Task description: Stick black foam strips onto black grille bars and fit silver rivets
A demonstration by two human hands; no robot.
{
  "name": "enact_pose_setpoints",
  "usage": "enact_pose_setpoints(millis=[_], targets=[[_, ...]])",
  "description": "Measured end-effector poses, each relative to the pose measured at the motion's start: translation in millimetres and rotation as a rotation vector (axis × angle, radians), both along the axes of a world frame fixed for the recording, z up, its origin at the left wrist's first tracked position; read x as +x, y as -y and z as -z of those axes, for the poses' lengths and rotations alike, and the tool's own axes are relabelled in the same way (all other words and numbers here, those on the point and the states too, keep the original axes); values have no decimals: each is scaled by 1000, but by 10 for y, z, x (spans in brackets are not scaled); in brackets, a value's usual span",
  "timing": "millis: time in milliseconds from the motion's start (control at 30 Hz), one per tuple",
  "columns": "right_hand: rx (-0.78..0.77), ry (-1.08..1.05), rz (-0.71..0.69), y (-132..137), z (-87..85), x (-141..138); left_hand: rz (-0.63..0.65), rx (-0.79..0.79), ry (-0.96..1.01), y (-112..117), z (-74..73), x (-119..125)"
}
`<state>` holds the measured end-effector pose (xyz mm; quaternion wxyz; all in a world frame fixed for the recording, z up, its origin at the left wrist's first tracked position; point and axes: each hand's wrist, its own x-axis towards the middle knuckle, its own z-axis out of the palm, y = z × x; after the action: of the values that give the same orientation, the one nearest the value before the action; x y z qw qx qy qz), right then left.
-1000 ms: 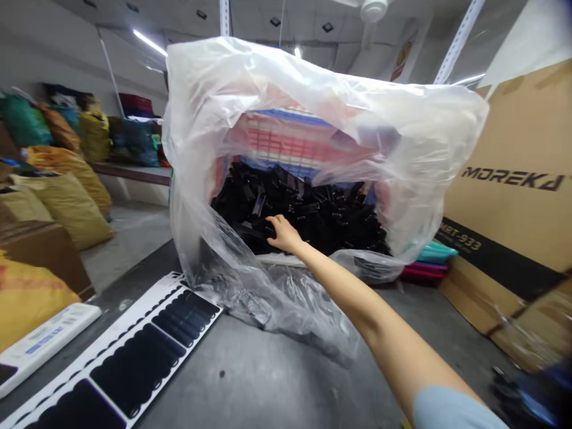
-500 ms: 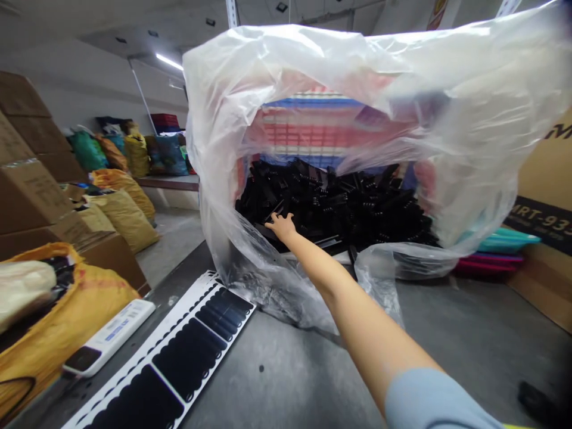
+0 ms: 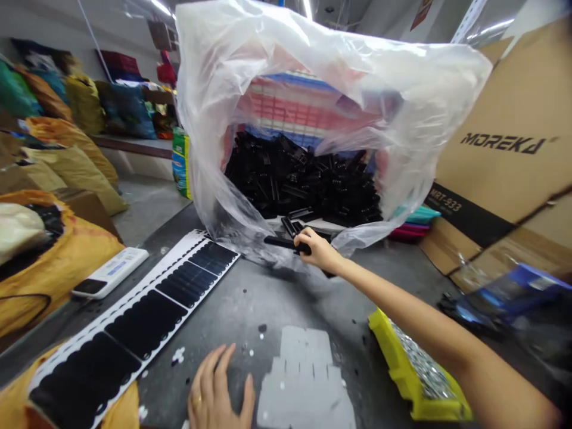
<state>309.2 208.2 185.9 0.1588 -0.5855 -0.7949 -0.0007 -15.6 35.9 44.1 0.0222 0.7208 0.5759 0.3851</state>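
My right hand (image 3: 319,249) pinches a long black plastic piece (image 3: 281,242) at the mouth of a clear plastic bag (image 3: 214,89). Other black pieces lie right beside those fingers; whether they are also gripped is unclear. Behind them, a heap of similar black plastic pieces (image 3: 290,179) fills the bag's opening. My left hand (image 3: 218,390) is low in the view over the table, fingers apart and holding nothing. Just right of it lies a flat grey stepped plate (image 3: 308,387). On the left is a white sheet of black stickers (image 3: 147,325).
A yellow bin (image 3: 397,372) of small metal parts stands under my right forearm. A white device (image 3: 111,272) and an orange sack (image 3: 89,238) are at the left. Large cartons (image 3: 504,113) and a blue object (image 3: 513,292) stand at the right.
My right hand has drawn back from the heap to the bag's mouth, now with a black piece in its fingers. My left hand, the grey plate and the yellow bin have come into view.
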Motion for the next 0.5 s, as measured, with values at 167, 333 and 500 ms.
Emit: enact_pose_setpoints(millis=[167,333,500], targets=[[-98,-134,-147,1515,434,-310,342,-208,104,-148,-195,137],[-134,-267,-179,2174,808,-437,741,-385,120,-309,-399,303],[-253,-336,91,2535,859,-147,787,-398,0,-356,-418,161]])
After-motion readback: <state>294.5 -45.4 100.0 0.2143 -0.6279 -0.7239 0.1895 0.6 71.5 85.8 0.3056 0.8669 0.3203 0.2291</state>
